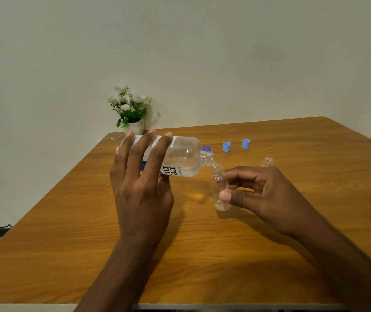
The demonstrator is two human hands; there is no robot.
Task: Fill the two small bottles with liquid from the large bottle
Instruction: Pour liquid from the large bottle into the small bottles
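My left hand [143, 176] grips the large clear bottle [185, 157], which lies almost on its side with its open neck pointing right. Clear liquid sits along its lower side. Its mouth touches the rim of a small clear bottle [220, 188], held slightly tilted above the table between the thumb and fingers of my right hand [263, 194]. A thin pool of liquid shows at that small bottle's bottom. The second small bottle [267, 162] stands open behind my right hand, mostly hidden by it.
Two light blue caps [226, 146] [245, 144] stand on the wooden table [67, 255] behind the bottles. A darker blue cap [206, 147] peeks out behind the large bottle's neck. A white pot of flowers [130, 109] stands at the far edge.
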